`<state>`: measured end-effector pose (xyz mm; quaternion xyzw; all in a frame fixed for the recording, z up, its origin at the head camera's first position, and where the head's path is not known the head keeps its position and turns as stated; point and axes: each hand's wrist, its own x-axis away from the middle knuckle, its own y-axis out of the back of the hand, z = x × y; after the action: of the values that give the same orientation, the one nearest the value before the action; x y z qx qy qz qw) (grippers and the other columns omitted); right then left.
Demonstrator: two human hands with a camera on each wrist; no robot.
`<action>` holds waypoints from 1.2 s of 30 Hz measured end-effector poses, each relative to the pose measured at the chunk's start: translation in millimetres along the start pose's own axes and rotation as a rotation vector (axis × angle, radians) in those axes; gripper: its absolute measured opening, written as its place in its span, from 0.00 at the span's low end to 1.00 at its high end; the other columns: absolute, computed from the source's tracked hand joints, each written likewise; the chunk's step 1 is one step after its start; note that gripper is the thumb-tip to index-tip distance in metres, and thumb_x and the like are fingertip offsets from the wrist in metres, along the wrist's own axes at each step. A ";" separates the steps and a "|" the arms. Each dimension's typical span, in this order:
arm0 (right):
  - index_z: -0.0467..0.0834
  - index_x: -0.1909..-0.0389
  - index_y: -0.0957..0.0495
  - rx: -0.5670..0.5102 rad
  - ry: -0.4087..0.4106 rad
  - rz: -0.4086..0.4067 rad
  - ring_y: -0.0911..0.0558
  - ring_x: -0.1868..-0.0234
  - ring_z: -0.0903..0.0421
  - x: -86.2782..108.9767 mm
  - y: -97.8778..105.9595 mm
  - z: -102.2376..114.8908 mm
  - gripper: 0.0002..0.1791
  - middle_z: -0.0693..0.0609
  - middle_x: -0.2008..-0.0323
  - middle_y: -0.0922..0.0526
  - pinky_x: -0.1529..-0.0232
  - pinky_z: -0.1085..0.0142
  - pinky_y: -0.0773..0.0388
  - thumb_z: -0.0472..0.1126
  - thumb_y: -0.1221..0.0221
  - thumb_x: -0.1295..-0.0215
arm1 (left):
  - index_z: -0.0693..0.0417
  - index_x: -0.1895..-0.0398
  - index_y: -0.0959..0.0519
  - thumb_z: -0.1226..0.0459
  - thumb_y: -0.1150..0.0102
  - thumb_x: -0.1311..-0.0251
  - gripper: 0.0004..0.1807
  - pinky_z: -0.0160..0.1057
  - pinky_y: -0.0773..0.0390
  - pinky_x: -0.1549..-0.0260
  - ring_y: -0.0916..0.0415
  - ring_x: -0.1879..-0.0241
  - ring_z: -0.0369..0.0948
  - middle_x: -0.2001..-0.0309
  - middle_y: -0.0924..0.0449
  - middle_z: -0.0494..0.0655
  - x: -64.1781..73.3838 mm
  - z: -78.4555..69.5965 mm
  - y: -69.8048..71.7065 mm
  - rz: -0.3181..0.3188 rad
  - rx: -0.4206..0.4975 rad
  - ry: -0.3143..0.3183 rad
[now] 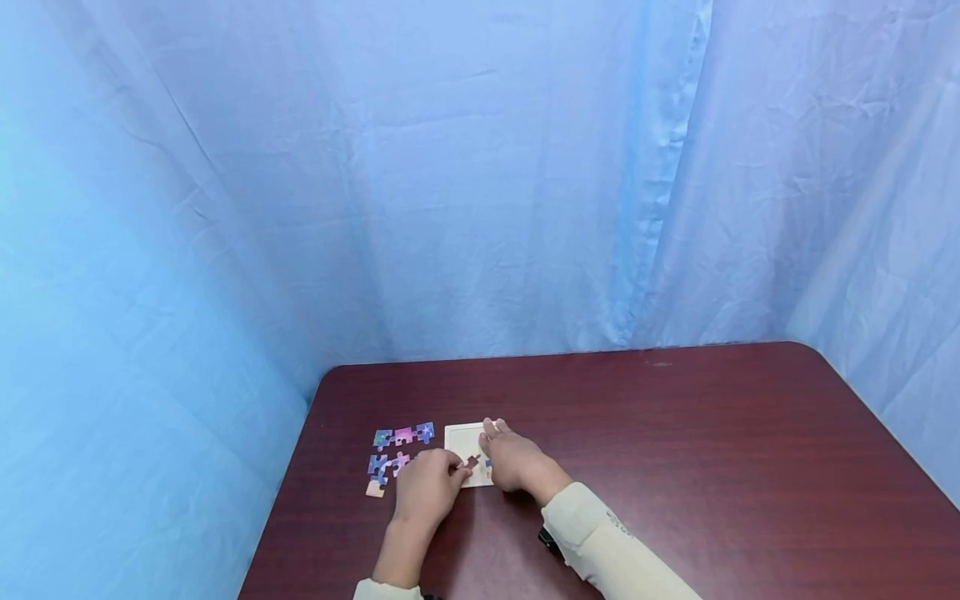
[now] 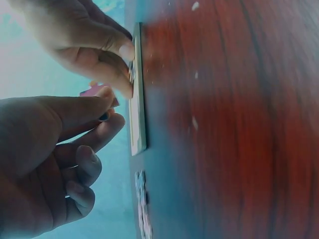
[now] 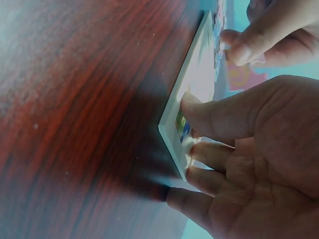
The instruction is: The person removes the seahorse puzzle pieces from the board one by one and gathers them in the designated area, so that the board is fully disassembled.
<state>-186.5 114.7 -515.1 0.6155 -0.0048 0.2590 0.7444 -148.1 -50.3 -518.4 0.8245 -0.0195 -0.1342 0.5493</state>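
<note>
My left hand [image 1: 427,492] pinches a pinkish jigsaw piece [image 3: 244,77] between thumb and forefinger, held just over the left part of a pale, shallow puzzle tray [image 1: 456,435]. In the left wrist view that piece [image 2: 92,91] stands clear of the tray, and the other left fingers curl loosely. My right hand [image 1: 513,461] rests on the tray's right side. Its thumb touches the tray surface beside a blue-and-green jigsaw piece [image 3: 181,124] lying inside, while other fingers lie along the edge. The right hand partly hides that corner.
Left of the tray, several loose jigsaw pieces [image 1: 378,464] in blue, pink and purple lie in rough rows on the dark red wooden table [image 1: 675,433]. Light blue curtains [image 1: 480,183] hang behind and at both sides of it.
</note>
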 end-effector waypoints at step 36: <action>0.39 0.21 0.35 -0.003 0.007 -0.003 0.44 0.14 0.45 -2.5 -1.4 -2.3 0.35 0.43 0.16 0.44 0.19 0.57 0.38 0.39 0.39 0.28 | 0.54 0.57 0.14 0.68 0.36 0.33 0.05 0.49 0.22 0.69 0.24 0.73 0.42 0.69 0.15 0.47 13.0 65.6 37.1 0.081 0.064 0.274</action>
<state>-188.8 115.8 -517.8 0.6136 -0.0015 0.2602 0.7455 -147.3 -126.4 -510.8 0.8509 0.0182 0.0025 0.5251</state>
